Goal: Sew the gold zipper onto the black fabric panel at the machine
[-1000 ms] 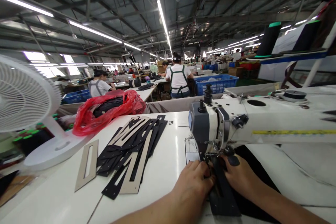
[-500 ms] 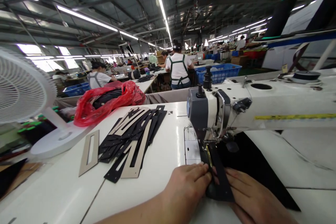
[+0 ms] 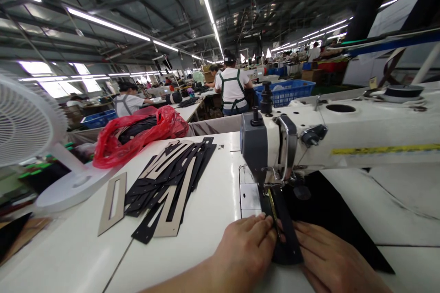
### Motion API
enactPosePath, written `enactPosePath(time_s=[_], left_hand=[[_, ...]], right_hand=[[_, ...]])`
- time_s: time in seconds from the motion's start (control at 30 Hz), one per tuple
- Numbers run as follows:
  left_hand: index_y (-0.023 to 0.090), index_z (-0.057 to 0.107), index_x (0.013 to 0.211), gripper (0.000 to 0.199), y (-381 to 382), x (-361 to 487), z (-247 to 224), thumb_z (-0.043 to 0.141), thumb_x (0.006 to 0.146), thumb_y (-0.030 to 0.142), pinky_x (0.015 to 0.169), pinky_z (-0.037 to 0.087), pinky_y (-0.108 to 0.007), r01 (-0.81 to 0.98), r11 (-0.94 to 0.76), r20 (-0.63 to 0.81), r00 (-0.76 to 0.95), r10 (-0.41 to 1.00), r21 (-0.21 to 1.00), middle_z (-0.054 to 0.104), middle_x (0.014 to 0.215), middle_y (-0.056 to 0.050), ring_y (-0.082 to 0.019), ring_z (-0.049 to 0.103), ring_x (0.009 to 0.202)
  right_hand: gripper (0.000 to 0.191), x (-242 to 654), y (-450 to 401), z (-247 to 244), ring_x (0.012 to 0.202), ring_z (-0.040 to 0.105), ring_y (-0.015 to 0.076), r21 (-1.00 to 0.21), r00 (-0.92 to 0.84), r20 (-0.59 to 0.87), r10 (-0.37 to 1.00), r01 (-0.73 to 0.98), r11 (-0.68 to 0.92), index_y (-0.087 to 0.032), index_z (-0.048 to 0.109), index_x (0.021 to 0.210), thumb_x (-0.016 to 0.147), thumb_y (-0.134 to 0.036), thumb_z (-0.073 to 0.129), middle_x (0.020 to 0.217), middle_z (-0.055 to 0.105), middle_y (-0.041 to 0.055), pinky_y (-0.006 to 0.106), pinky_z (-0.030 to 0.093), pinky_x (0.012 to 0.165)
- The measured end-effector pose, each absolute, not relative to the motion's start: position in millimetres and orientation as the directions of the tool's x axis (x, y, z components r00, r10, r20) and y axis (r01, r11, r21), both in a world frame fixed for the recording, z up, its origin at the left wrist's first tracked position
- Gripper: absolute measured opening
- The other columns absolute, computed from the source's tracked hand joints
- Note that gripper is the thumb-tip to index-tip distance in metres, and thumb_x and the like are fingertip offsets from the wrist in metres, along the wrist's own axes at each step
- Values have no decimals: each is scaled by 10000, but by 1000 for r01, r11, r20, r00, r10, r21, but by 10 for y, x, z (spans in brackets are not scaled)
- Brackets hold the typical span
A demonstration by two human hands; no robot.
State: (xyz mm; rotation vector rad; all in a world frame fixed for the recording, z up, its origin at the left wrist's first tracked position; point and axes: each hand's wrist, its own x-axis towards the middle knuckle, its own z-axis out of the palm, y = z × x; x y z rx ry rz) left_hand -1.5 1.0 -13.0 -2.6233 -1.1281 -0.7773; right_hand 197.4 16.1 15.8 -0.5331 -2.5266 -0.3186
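Both hands press flat, ungripped, on a narrow black zippered strip [image 3: 282, 229]: left hand [image 3: 245, 249] on its left edge, right hand [image 3: 326, 261] on its right. Just beyond stands the white sewing machine head [image 3: 271, 151]. Well left lie stacked black-and-tan cut frames [image 3: 165, 183]; bare white tabletop [image 3: 213, 201] lies between.

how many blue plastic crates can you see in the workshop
2. One blue crate sits behind the sewing machine, right of the aproned worker; another blue crate stands far left beside a seated worker. More may be hidden farther back.

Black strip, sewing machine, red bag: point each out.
black strip [image 3: 287, 233], head view, its middle between the hands
sewing machine [image 3: 360, 128], head view, white arm
red bag [image 3: 134, 139], head view, front fold
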Motion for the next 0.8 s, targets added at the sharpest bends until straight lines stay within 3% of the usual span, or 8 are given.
enactPosePath(time_s=[0.27,0.47,0.67,0.8], left_hand=[[166,616,952,195,113,-25,-52,426,909,165,765,573,-331,733,-679,510,568,646,44,658,936,-82,-207,647,873],[126,602,914,206,238,-43,33,396,921,131,704,565,-309,724,-688,491,586,644,38,636,853,-73,-186,632,788],[109,587,984,193,276,-76,80,418,891,110,646,553,-329,751,-651,381,573,725,108,603,867,-85,-197,588,727],[122,577,1017,190,296,-93,71,439,887,120,652,545,-326,768,-630,332,568,754,116,595,881,-89,-200,584,727]], right_hand=[[363,1969,286,149,904,645,194,93,-766,560,316,438,894,-164,669,991,741,-59,428,991,684,84,293,543,811],[336,1911,402,138,931,630,179,-62,-699,590,405,461,885,-196,662,1007,800,-81,423,974,684,62,298,518,853],[277,1866,503,108,768,633,161,-194,-647,582,492,477,857,-183,638,728,819,-80,397,820,674,53,278,533,759],[274,1848,566,66,736,621,162,-229,-634,562,532,498,836,-183,609,698,801,-60,387,757,651,45,279,525,753]])
